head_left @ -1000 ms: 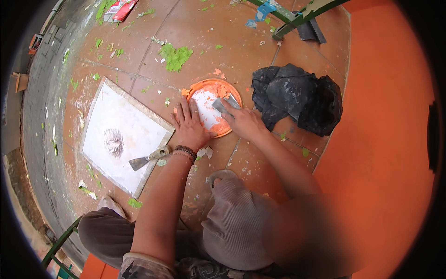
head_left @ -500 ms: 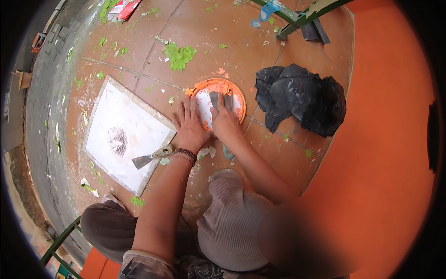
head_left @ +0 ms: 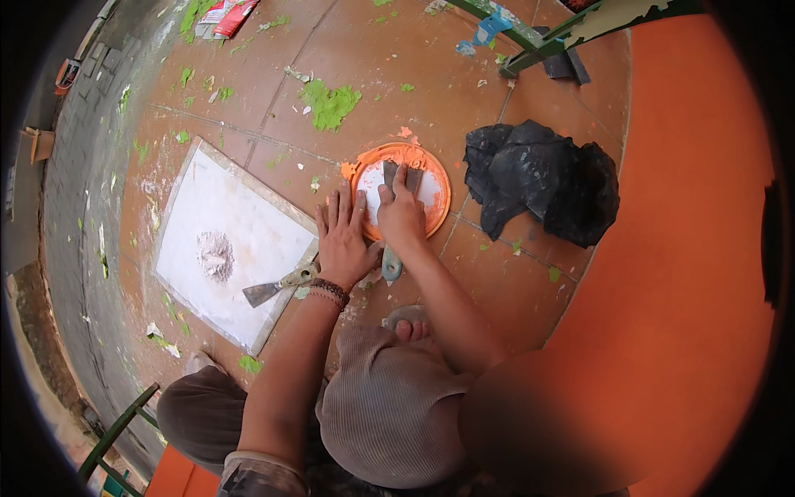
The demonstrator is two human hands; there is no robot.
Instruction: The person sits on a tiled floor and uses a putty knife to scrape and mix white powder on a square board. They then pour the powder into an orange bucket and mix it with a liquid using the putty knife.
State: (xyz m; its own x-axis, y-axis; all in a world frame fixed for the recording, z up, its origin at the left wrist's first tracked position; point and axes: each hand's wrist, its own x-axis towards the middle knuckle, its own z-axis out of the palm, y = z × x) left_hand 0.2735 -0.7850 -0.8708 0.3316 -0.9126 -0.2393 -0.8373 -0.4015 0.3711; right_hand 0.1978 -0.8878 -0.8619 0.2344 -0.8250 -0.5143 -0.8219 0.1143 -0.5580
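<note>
A round lid (head_left: 448, 197) with an orange rim lies on the tiled floor, its white middle smeared with orange paint scrapings. My right hand (head_left: 401, 219) is closed around a putty knife (head_left: 392, 267) with a teal handle, index finger stretched along the tool. The metal blade rests on the lid, pointing at orange scrapings along the far rim. My left hand (head_left: 344, 244) lies flat with fingers spread, its fingertips against the lid's left edge. Beside my left wrist, a second putty knife (head_left: 281, 284) lies across the edge of a white board (head_left: 248, 199).
Pale powder (head_left: 215, 257) is heaped on the board. A crumpled black plastic bag (head_left: 542, 178) lies right of the lid, near an orange wall (head_left: 679, 273). Green paint flakes (head_left: 331, 105) litter the tiles. A green metal frame (head_left: 530, 51) stands at the far right.
The blade has shifted slightly on the lid, and more of the teal handle shows below my right hand. My knee has moved left, uncovering part of my foot. The view has shifted slightly.
</note>
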